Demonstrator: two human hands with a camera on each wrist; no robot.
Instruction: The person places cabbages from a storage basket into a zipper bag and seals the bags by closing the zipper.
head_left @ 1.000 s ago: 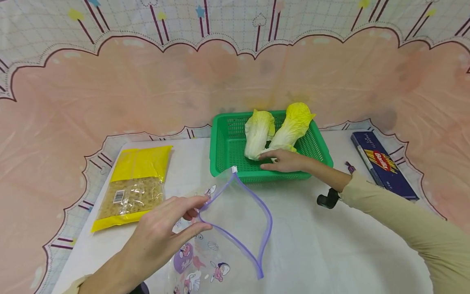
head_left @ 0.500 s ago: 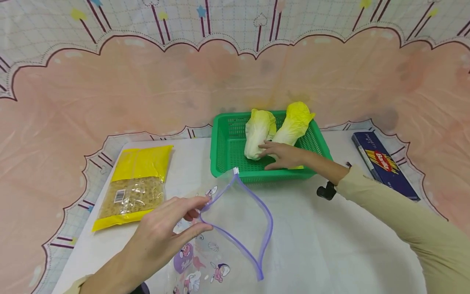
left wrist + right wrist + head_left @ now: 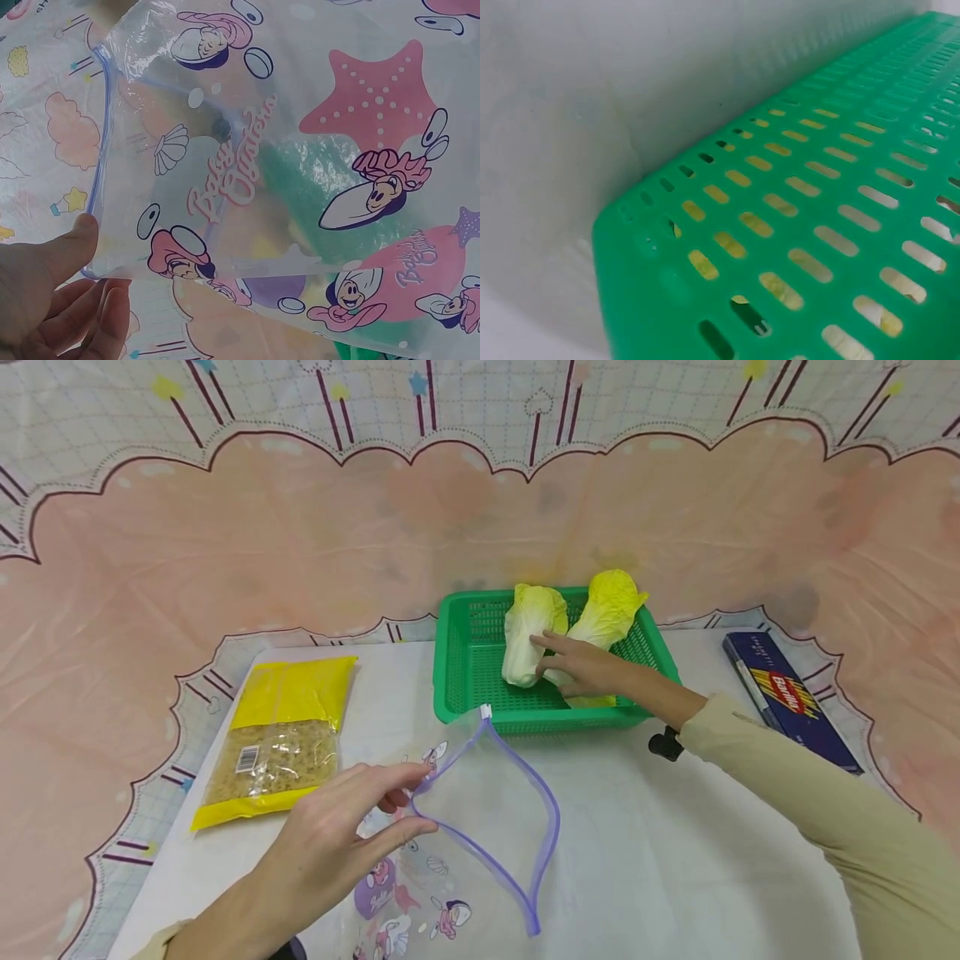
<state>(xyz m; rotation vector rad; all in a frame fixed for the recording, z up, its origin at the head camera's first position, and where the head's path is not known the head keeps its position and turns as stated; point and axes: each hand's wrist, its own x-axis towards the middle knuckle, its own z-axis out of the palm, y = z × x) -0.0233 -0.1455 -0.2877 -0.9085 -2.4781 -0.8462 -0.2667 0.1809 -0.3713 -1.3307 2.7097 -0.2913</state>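
My left hand holds the rim of a clear zip bag with purple edging. In the left wrist view, the thumb lies on the near side of the bag's edge and the fingers are behind it. The bag's mouth gapes in a diamond shape. My right hand reaches into a green basket, its fingers spread over napa cabbage. Its fingertips touch or nearly touch the left cabbage piece; a yellower cabbage piece lies behind, partly covered. The right wrist view shows only the basket's side.
A yellow packet with a see-through window lies on the left of the white table. At the right is a dark blue spaghetti box. A patterned cloth hangs behind the table.
My right hand has moved a little farther back, its fingers shifting up along the left cabbage piece. My left hand and the zip bag stay nearly the same.
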